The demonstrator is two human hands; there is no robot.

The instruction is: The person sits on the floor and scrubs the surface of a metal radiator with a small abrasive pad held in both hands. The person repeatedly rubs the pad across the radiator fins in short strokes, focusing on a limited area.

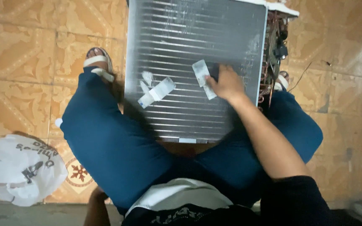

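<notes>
Finned coil panel (189,62) face mostly open above and below the two white tape strips (158,93). Right hand (227,83) covers the patch beside the right strip. Right edge crowded by copper tubing (271,62); knees box in both lower corners

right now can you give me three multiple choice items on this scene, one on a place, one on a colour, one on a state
1. Where does the right hand rest?
A. on the finned coil panel
B. on the plastic bag
C. on the floor

2. What colour are the trousers?
A. red
B. dark blue
C. white

3. How does the white tape strip left of the hand lie?
A. rolled into a ball
B. hanging off the edge
C. flat on the fins, slanted

Answers: 1 A, the hand lies on the fins, touching a second white strip. 2 B, both legs show dark blue. 3 C, it lies flat and diagonal on the panel.
</notes>
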